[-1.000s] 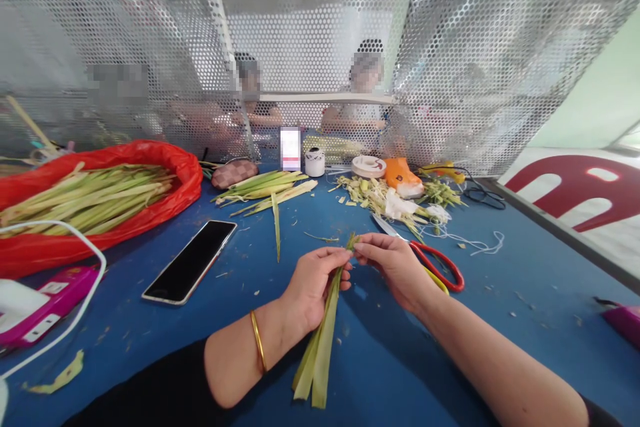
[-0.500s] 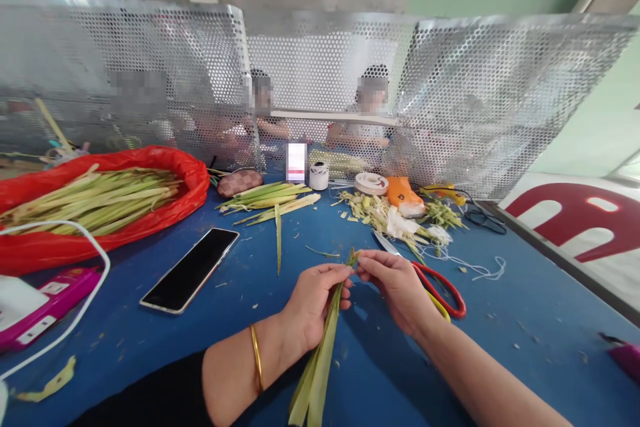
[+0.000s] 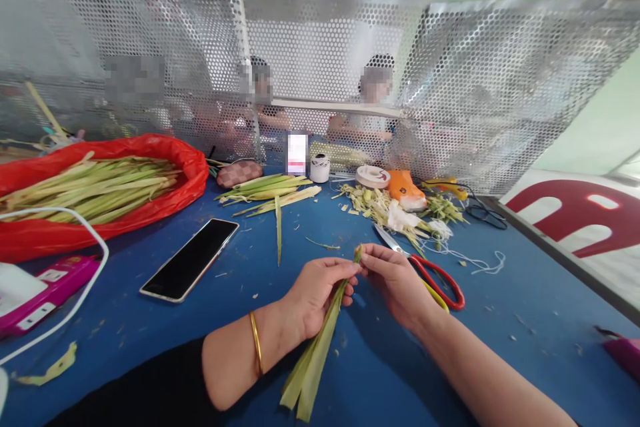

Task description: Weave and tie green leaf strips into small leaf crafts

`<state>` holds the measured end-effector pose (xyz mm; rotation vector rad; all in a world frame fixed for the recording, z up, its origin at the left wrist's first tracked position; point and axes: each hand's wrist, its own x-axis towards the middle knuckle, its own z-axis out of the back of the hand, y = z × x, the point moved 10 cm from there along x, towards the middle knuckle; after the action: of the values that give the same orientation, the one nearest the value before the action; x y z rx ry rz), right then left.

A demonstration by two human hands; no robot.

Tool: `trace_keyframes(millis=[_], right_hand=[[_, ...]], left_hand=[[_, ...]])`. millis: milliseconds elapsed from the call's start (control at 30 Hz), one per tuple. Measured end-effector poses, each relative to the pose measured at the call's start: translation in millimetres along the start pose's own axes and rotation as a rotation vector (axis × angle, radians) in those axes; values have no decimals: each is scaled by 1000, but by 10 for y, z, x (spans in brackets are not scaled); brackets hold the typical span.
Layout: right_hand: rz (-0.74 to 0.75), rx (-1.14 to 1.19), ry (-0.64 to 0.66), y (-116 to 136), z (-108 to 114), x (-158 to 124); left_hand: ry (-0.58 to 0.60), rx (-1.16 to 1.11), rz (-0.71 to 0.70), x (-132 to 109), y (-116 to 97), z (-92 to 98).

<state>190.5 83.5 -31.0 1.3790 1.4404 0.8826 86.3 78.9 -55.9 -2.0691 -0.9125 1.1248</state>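
Note:
My left hand (image 3: 320, 293), with a gold bangle at the wrist, is closed round a bundle of long green leaf strips (image 3: 316, 360) near its top end. The strips hang down toward the front edge of the view. The fingertips of my right hand (image 3: 393, 280) pinch the upper tip of the same bundle, close beside my left thumb. Scissors (image 3: 440, 280) with red and yellow handles lie just behind my right hand, partly covered by it.
A red bag (image 3: 197, 170) of leaf strips, a phone (image 3: 190, 260) and a purple power strip (image 3: 55, 287) lie left. Behind are loose leaves (image 3: 270, 188), a tape roll (image 3: 373, 177), scraps (image 3: 375, 203) and a perforated metal screen (image 3: 320, 47); people sit beyond it.
The view has tilted slightly, so the table items appear higher. The lower ends of the leaf strips have swung a little left and up. Both hands keep their grip.

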Motion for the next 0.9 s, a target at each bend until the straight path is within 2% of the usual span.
trace_keyframes(millis=[133, 233, 500, 733, 900], right_hand=[[43, -72, -73, 23, 85, 9], [68, -114, -66, 42, 76, -3], [186, -250, -101, 151, 78, -58], [220, -304, -108, 188, 55, -71], [398, -566, -53, 362, -112, -170]], left_hand=[[-64, -8, -67, 21, -37, 70], [-105, -1, -96, 23, -55, 107], [-132, -35, -90, 19, -54, 133], [-125, -72, -81, 48, -43, 149], [-120, -88, -81, 46, -56, 138]])
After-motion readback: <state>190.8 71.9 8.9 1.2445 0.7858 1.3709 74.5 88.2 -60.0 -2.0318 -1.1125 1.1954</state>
